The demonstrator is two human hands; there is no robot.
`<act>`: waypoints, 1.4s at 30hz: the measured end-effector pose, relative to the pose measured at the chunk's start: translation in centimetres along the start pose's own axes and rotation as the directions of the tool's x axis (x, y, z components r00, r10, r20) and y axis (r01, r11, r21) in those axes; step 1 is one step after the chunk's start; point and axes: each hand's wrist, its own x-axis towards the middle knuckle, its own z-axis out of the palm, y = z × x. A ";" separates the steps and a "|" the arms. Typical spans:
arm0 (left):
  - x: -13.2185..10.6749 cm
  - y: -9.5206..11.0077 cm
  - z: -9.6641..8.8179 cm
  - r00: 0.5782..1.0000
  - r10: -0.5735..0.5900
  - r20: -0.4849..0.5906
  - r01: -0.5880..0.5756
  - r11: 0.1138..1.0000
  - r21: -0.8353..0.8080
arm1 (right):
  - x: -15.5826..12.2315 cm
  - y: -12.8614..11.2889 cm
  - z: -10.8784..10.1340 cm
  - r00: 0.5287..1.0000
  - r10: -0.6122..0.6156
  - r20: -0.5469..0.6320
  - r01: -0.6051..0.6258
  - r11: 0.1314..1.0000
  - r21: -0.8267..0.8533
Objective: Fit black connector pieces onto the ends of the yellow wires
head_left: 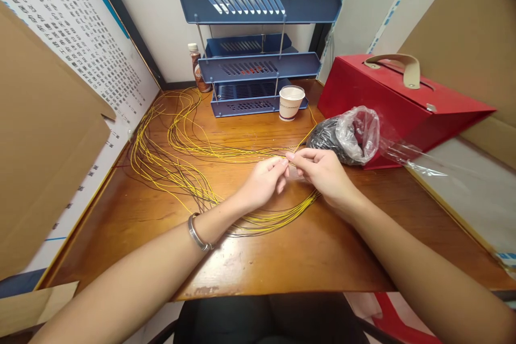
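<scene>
My left hand [268, 178] and my right hand [320, 169] meet fingertip to fingertip above the middle of the wooden table [290, 263]. Both are closed in a pinch on thin wire, and the exact bit between the fingers is mostly hidden. Long yellow and dark brown wires [173, 169] lie in a loose looping bundle to the left. One side of the bundle runs behind the fingers; the other curves below them towards my right wrist. A single yellow strand [307, 135] rises beyond my right hand. On my left wrist sits a metal bracelet [197, 232].
A clear plastic bag [355, 137] of black pieces lies just past my right hand, against a red box [382, 102] with a handle. Behind stand a paper cup [291, 103], a blue tiered tray rack [258, 67] and a brown bottle [198, 72]. Cardboard [44, 145] flanks the left.
</scene>
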 end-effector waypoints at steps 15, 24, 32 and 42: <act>-0.1 0.0 0.0 1.000 0.010 0.012 -0.010 1.000 -0.004 | 0.4 -0.6 -0.4 0.993 0.070 -0.091 -0.061 0.993 0.102; 0.0 -0.1 0.0 1.000 0.009 0.012 -0.009 1.000 0.017 | 0.2 0.0 -0.2 1.000 0.026 0.014 -0.026 0.998 0.052; 0.0 0.0 0.0 1.000 -0.005 0.016 0.005 1.000 0.011 | 0.9 -0.5 -0.8 0.960 0.070 -0.271 -0.009 0.976 0.219; -0.2 0.1 0.0 1.000 0.005 0.011 -0.005 1.000 0.026 | 0.0 -0.9 -0.2 0.997 0.068 -0.020 -0.067 0.996 0.059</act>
